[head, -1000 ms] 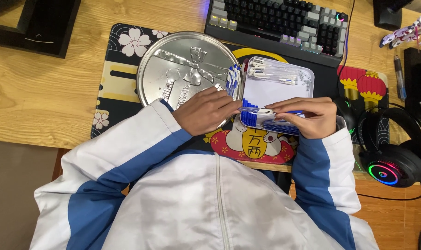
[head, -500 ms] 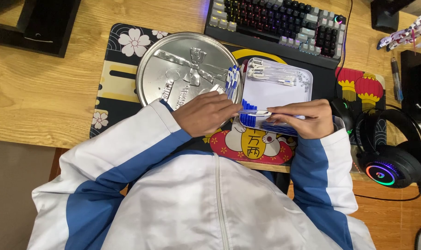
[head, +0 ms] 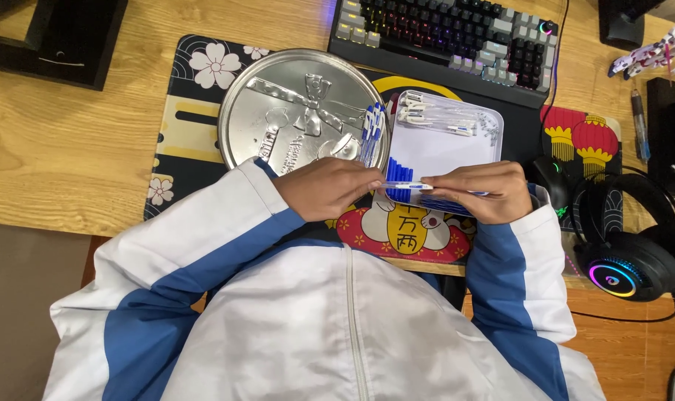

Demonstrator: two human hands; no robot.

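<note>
My left hand (head: 328, 187) and my right hand (head: 480, 191) hold one blue-and-clear pen (head: 408, 186) between their fingertips, level, just above the near edge of a white rectangular tray (head: 441, 145). The tray holds a row of blue pen parts at its near side and several clear pen barrels (head: 434, 117) at its far side. A round silver metal lid (head: 293, 111) lies to the left, with several blue-capped pens (head: 373, 132) lying on its right rim.
A patterned desk mat (head: 196, 119) covers the wooden desk. A backlit keyboard (head: 445, 37) sits behind the tray. A black mouse (head: 551, 178) and a headset (head: 634, 252) lie to the right. A monitor base (head: 48, 37) stands at far left.
Both hands stay at the tray's near edge. My right hand has shifted slightly along the pen and the pen now sits level between the fingertips.
</note>
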